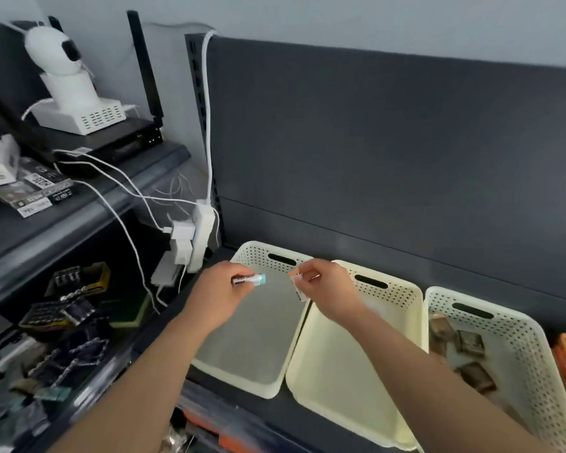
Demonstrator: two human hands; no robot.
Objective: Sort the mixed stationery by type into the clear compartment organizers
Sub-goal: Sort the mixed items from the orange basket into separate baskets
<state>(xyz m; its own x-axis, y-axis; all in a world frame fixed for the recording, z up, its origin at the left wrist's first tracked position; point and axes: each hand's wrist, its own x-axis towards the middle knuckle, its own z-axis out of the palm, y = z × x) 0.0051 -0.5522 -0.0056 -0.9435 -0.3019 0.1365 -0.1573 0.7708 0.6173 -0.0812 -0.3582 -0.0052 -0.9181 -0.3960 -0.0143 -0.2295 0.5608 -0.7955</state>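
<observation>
Head view: sorting looks barely begun. The left hand (221,291) grips a small smooth tube (249,278) with a teal cap, and the right hand (324,289) pinches a white scrap (297,284), above the left basket (252,341) and middle basket (340,371). Nothing shows in either. The right basket (523,344), cream perforated plastic, holds flat brown packets (469,343).

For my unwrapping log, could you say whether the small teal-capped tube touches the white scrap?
Apart: the head view shows a gap between the small teal-capped tube, in the left hand, and the white scrap in the right hand.
</observation>
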